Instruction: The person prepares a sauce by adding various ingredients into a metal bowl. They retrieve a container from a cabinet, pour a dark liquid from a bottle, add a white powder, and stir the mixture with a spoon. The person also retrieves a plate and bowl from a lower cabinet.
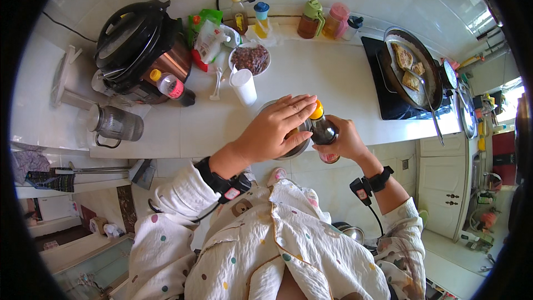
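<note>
My right hand (343,137) is closed around a bottle of dark liquid (322,131) with a yellow cap. The bottle tilts beside the rim of a round metal bowl (305,146) at the counter's front edge. My left hand (277,127) is spread over the bowl and hides most of it; its fingertips reach the yellow cap, and whether they grip it cannot be told. Behind the bowl stand a white plastic cup (243,87) and a white bowl of dark reddish beans or nuts (250,59). A white plastic spoon (217,84) lies left of the cup.
An electric pressure cooker (137,46), a cola bottle (173,87) and a ribbed glass pitcher (118,123) stand at the left. Oil dispensers (311,18) line the wall. At the right, a frying pan (416,87) with browned food and a spatula (429,100) sits on a black cooktop (377,96).
</note>
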`<state>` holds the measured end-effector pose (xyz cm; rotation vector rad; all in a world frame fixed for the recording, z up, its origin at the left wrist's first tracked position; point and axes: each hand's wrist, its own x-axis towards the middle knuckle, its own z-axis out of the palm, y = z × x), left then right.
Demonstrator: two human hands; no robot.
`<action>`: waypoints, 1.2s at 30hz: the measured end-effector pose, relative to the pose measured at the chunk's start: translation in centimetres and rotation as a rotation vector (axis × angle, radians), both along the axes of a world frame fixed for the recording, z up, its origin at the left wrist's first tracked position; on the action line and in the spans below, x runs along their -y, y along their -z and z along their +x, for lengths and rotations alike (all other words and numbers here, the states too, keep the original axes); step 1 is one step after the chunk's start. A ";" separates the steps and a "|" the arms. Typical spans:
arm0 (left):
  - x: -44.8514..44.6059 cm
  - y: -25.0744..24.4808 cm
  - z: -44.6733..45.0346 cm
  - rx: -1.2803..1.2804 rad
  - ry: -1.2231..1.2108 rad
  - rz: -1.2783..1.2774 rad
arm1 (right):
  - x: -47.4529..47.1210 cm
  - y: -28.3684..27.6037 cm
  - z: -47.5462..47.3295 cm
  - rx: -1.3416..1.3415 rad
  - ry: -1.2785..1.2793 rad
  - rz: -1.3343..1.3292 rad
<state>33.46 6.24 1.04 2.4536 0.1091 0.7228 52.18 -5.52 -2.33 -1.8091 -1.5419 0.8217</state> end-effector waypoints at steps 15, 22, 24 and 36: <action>-3.2 -1.2 -5.5 0.244 -0.233 -0.447 | -8.2 0.5 1.2 -0.233 0.147 0.236; -2.9 2.1 -14.4 0.038 -0.564 -0.745 | -21.7 4.8 5.0 -0.043 0.424 0.440; -2.8 3.3 -16.2 0.009 -0.632 -0.833 | -25.9 6.3 6.1 -0.055 0.452 0.435; -4.7 6.3 -20.8 -0.107 -0.806 -1.066 | -39.7 14.2 10.0 0.142 0.628 0.360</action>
